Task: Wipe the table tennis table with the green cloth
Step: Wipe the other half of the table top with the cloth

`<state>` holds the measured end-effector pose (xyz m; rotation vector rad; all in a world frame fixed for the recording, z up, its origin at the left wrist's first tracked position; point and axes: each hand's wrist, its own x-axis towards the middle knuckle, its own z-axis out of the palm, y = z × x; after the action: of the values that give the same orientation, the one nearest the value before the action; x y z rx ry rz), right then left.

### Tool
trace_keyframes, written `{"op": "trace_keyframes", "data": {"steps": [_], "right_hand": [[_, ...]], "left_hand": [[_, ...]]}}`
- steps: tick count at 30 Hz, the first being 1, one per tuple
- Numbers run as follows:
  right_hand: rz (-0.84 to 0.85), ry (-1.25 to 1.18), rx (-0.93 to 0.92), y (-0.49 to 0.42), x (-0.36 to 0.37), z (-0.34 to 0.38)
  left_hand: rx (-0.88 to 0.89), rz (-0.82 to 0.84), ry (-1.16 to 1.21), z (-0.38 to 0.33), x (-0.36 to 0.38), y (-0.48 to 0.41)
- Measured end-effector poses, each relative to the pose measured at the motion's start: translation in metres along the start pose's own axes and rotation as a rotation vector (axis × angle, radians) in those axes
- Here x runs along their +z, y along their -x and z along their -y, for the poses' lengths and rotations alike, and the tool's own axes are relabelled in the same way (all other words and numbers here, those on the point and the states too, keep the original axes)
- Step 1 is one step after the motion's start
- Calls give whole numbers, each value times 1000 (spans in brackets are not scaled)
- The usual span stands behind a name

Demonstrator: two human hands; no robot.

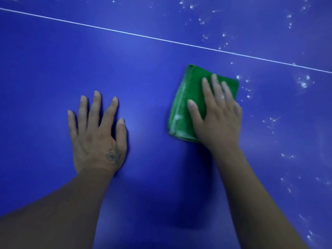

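- Your right hand (219,119) lay flat on the green cloth (190,83), right of centre in the frame. The fingers were straight and slightly spread, and the palm pressed down. Nothing was curled round the fabric.
- The cloth was folded into a rough rectangle on the blue table tennis table (53,60). Its far corner sat just below the white line (161,39), which crossed the frame from upper left down to the right edge. A pale residue showed along the cloth's left folded edge.
- Your left hand (97,139) rested on bare table left of centre, fingers straight and splayed, holding nothing. It was well apart from the cloth and looked like a brace.
- White specks (303,83) were scattered over the right side and upper right of the frame. The nearest ones lay just beside the cloth's right edge. I could make out none in the left and centre of the frame.
- Judgement: a wiping stroke was in hand. The task appeared partly done, with the right and upper-right areas still to cover.
- The direction of the stroke could not be read from a single frame.
- Judgement on the next move: carry the cloth rightward into the specks under the same flat, even pressure, then work above the line.
- The residue on the folded edge suggested turning to a cleaner face soon, or the cloth might smear rather than lift.
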<state>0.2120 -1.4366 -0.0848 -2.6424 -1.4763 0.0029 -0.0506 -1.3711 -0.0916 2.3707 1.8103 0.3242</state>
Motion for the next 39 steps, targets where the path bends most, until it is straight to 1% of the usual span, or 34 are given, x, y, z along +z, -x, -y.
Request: {"op": "trace_keyframes", "data": {"steps": [2, 4, 9, 12, 14, 16, 18, 22, 24, 26, 29, 32, 35, 37, 39], "right_hand": [[11, 41, 41, 4, -4, -15], [13, 67, 39, 5, -2, -9], [12, 55, -100, -25, 10, 56], [50, 15, -133, -59, 16, 83], [70, -31, -149, -81, 17, 78], [72, -49, -156, -97, 14, 56], [59, -51, -112, -103, 10, 24], [50, -35, 44, -94, -4, -46], [53, -33, 125, -85, -7, -66], [53, -23, 200, -79, -7, -66], [45, 8, 282, -77, -2, -33], [36, 37, 197, -64, 6, 21], [-2, -6, 4, -31, 13, 70], [-20, -74, -153, -17, 15, 73], [-17, -106, -294, -17, 11, 48]], "left_hand": [[-6, 17, -10, 0, -1, -1], [-7, 26, -12, -1, -1, -1], [11, -10, 1, 0, 1, -2], [23, -53, -7, 1, 4, -2], [24, -60, -7, 3, 6, -1], [11, -39, -10, 3, 6, 0], [5, -22, -12, 3, 6, 0], [14, -38, -19, 3, 5, 1], [15, -47, -19, 3, 5, 1], [18, -48, -17, 3, 4, 0], [21, -31, -18, 2, 3, -1], [12, -19, -16, 2, 3, -1], [26, -52, -15, 3, 6, -1], [33, -73, -18, 3, 6, -1], [31, -75, -19, 3, 6, 0]]}}
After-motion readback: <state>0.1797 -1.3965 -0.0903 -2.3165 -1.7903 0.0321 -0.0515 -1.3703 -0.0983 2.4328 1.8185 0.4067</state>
